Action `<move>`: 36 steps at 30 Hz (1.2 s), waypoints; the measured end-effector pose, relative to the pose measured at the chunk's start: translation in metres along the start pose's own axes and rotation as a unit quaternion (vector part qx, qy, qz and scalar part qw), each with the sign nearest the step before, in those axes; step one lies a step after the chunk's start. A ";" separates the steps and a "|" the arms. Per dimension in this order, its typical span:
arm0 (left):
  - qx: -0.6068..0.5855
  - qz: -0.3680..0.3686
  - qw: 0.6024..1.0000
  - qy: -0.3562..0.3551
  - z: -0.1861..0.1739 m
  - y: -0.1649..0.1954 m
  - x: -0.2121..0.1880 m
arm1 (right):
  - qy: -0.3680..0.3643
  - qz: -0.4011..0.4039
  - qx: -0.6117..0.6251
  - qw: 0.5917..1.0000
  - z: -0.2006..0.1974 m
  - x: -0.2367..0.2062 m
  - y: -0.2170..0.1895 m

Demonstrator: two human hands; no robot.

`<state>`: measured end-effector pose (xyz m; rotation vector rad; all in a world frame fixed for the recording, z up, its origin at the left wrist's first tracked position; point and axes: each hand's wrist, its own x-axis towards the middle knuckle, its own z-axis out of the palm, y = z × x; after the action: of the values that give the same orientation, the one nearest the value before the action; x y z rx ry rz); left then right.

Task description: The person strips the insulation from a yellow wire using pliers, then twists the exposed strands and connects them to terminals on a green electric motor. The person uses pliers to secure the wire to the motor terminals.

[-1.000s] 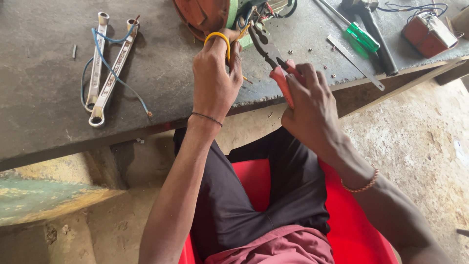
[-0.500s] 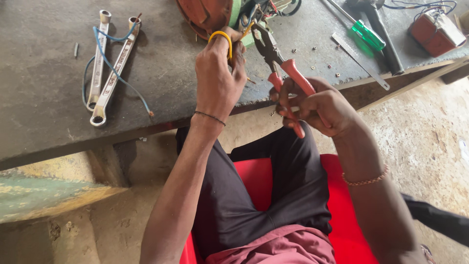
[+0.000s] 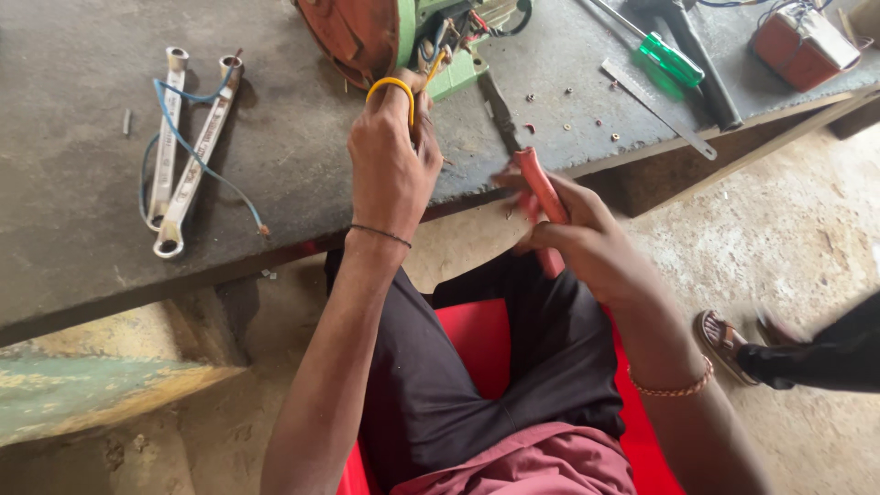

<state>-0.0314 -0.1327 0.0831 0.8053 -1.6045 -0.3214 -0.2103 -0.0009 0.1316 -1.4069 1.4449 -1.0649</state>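
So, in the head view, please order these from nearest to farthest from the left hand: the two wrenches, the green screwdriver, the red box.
1. Wrenches: on the bench, to the left of the left hand.
2. Green screwdriver: on the bench, to the right, past the pliers in the right hand.
3. Red box: far right corner of the bench.

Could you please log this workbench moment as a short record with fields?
left hand: left hand pinches a yellow wire loop at the green-and-rust motor
right hand: right hand grips red-handled pliers, blurred
bench: grey workbench
at left: two spanners tangled with a blue wire
at right: green screwdriver, steel ruler, red box
seat: red chair
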 end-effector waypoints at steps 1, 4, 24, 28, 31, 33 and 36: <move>0.004 -0.015 1.000 -0.012 0.001 0.000 -0.001 | 0.042 -0.083 -0.168 0.981 0.001 -0.003 -0.001; 0.017 -0.029 0.999 -0.021 0.004 0.002 -0.003 | 0.141 -0.186 -0.445 0.865 0.004 -0.001 0.001; -0.133 -0.084 0.987 -0.013 0.000 0.001 0.004 | 0.175 -0.253 -0.624 0.718 0.019 0.012 -0.001; -0.124 -0.059 0.990 -0.011 -0.001 0.000 0.003 | 0.154 -0.239 -0.624 0.728 0.019 0.013 -0.008; -0.119 -0.050 0.992 -0.009 -0.001 0.000 0.001 | 0.124 -0.235 -0.589 0.763 0.014 0.015 -0.017; -0.096 -0.038 0.995 0.000 0.000 -0.001 0.001 | 0.098 -0.207 -0.555 0.800 0.012 0.016 -0.023; -0.068 -0.029 0.997 0.013 0.001 -0.001 0.002 | 0.064 -0.153 -0.507 0.846 0.010 0.021 -0.032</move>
<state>-0.0317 -0.1351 0.0837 0.7484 -1.5191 -0.4544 -0.1920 -0.0223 0.1596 -2.3970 2.0650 -0.5353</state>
